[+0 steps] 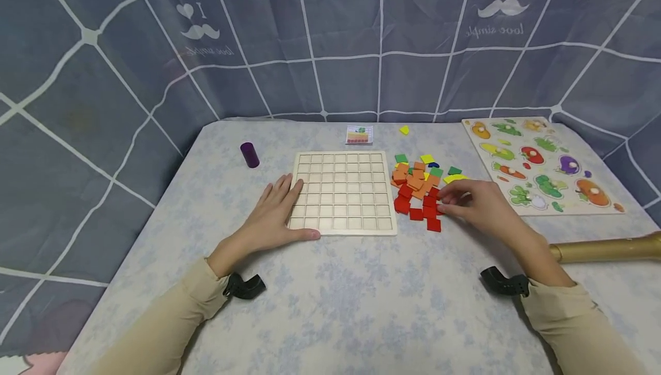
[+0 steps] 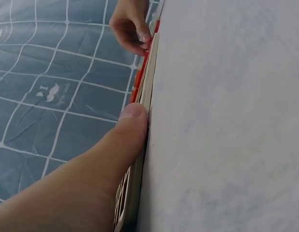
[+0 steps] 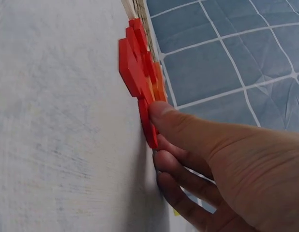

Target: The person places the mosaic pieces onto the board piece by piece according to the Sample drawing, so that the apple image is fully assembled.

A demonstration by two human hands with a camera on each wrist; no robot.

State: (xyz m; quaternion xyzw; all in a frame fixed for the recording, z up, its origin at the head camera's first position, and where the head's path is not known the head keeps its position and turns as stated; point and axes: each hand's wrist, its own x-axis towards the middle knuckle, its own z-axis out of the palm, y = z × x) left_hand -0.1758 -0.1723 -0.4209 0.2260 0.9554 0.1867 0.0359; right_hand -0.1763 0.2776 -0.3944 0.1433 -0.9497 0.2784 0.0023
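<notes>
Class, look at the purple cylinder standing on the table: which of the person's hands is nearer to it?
Left. The left hand rests on the wooden grid board's left edge, just below and right of the purple cylinder. The right hand is beyond the board, at the red tiles.

Floral-clothed table (image 1: 361,306) — grid board (image 1: 342,191), coloured tiles (image 1: 419,191), vegetable puzzle (image 1: 539,163), purple cylinder (image 1: 249,155)

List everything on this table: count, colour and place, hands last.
grid board: one, pale wood, cells bare, table centre
square tiles: a loose pile, red, orange, green, yellow, right of the board
yellow piece: one, far edge, apart from the pile
pattern card: one, behind the board
purple cylinder: one, left of the board
vegetable puzzle: one, multicoloured, far right
gold tube: one, right edge
left hand: flat on the board's left edge
right hand: pinching a red tile
</notes>
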